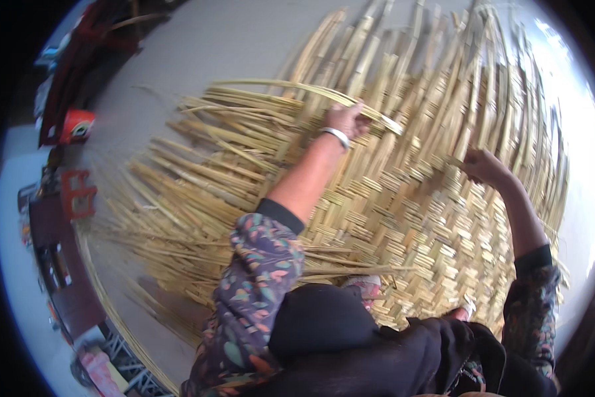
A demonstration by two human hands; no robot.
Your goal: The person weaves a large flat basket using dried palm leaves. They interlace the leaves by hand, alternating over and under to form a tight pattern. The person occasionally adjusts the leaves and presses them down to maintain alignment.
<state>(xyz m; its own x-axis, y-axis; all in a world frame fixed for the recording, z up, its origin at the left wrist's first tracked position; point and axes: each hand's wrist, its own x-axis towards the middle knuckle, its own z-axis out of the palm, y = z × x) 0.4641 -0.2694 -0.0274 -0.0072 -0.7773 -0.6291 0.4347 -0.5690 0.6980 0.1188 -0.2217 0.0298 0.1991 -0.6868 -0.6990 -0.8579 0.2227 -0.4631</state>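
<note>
A large mat of flattened reed or cane strips spreads over the floor before me, woven in a twill pattern. My left hand is closed around a few long, thin green-yellow strips. They arch over the upper left of the mat, with pale ends sticking out past my fingers. On the right, my right hand pinches a strip at the weave's upper edge; motion blur softens it. Loose ends fan out from the mat's left side and top. Both my feet rest on the woven part.
Along the left stand dark red furniture, a red bucket and a small red stool or frame. Pink cloth lies near a metal rack at lower left. Grey floor shows beyond the strips.
</note>
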